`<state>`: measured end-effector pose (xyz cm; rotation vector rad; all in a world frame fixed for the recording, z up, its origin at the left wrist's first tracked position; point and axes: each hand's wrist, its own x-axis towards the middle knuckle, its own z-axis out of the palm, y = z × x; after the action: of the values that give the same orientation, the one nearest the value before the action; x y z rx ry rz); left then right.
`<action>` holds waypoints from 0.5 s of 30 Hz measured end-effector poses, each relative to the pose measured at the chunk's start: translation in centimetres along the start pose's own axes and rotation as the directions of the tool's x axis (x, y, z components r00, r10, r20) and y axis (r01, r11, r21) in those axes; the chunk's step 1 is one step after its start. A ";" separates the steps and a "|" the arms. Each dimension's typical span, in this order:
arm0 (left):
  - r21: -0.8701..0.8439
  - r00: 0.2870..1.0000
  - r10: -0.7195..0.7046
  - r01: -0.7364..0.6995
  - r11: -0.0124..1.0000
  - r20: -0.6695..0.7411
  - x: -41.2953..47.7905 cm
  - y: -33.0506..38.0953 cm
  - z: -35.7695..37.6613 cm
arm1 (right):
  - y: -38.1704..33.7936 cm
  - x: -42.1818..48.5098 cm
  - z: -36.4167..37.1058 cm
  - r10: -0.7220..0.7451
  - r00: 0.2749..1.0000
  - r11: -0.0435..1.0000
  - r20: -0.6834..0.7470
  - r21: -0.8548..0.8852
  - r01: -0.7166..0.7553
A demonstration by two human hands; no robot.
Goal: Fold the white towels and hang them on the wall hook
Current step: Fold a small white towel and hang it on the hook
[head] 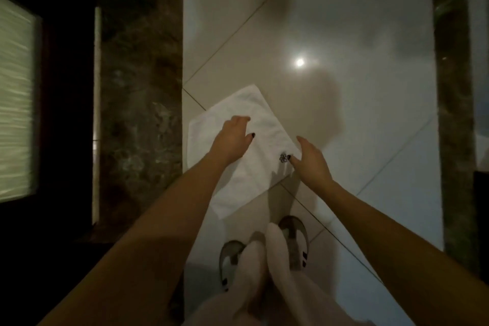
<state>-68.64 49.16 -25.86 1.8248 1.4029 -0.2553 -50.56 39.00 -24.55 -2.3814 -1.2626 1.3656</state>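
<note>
- White towel (238, 182) lies flat on the glossy tiled floor (357, 34), beneath both hands.
- Left hand (232, 137) rests on the towel, fingers loosely bent.
- Right hand (311, 160) is at the towel's edge, its thumb just beside a dark emblem (284, 158); grip unclear.
- Sandalled feet (293, 241) stand behind the hands, nearer the person.

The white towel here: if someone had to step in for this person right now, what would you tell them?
Left hand: open, fingers loosely curved over the white towel.
Right hand: at the towel's right edge, thumb beside the dark emblem; whether it pinches cannot be told.
Towel: spread flat, apparently on the tiled floor, just ahead of the feet.
Done: nothing certain; any earlier fold cannot be told.
Left: fold it and hang it on the wall hook, which is out of view. Only one towel shows.
</note>
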 end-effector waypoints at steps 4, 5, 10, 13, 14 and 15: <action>0.060 0.972 -0.041 0.056 0.997 -0.230 8.0 -1.9 2.2 | 3.5 5.0 3.7 0.043 0.996 0.995 -0.075 -0.086 -0.049; 0.072 0.958 -0.061 0.085 0.994 -0.281 9.4 -2.4 2.3 | 4.2 5.6 4.5 0.030 0.996 0.989 -0.088 -0.140 -0.042; 0.175 0.937 -0.112 0.178 0.968 -0.332 13.2 -4.5 1.4 | 6.1 6.8 6.6 -0.004 0.988 0.998 -0.156 -0.061 -0.006; 0.072 0.968 -0.155 0.171 0.983 -0.195 12.4 -4.2 0.5 | 6.1 6.1 6.2 0.023 0.994 0.994 -0.108 0.109 -0.011; -0.020 0.977 -0.145 0.144 0.989 -0.154 11.4 -3.8 0.1 | 5.8 5.3 5.7 0.034 0.993 0.987 -0.109 0.162 -0.016; -0.090 0.982 -0.124 0.112 0.990 -0.142 10.2 -3.4 -0.5 | 5.4 4.4 5.0 0.043 0.993 0.977 -0.114 0.210 -0.019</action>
<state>-68.04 57.06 -33.17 1.7247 1.6038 -0.1235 -50.07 37.27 -32.97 -2.3081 -1.0026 1.2752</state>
